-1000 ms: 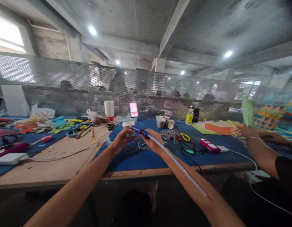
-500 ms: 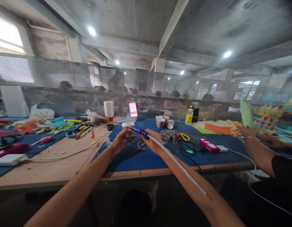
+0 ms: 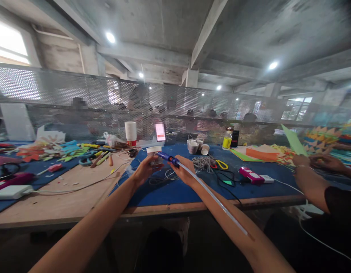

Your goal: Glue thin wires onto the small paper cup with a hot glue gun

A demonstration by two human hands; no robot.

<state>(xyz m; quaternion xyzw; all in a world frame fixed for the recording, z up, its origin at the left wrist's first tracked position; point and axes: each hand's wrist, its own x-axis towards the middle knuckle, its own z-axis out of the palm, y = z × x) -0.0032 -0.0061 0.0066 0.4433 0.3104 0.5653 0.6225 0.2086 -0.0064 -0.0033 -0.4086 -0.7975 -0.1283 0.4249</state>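
Observation:
In my left hand [image 3: 144, 170] is a white paper cup [image 3: 154, 150], my fingers wrapped round its side. My right hand [image 3: 183, 169] is closed round a blue hot glue gun [image 3: 167, 157], whose nozzle end points at the cup and appears close to it or touching. A long clear glue stick [image 3: 215, 200] sticks out of the gun's back and runs over my right forearm. Both hands are above the blue mat [image 3: 164, 197]. Just right of them lies a tangle of grey cord [image 3: 203, 163] and a pair of yellow-handled scissors [image 3: 221, 164].
Behind stand a stack of paper cups [image 3: 131, 131], several small cups with cord [image 3: 193, 145] and a yellow-labelled bottle [image 3: 228, 138]. A pink power strip [image 3: 251, 175] lies at right. Tools and paper scraps cover the left. A co-worker's hands [image 3: 302, 161] hold green paper [image 3: 294, 140].
My hands, the cup and the glue gun have stayed in place. At right, the co-worker's hands have shifted and the green paper now leans more to the left.

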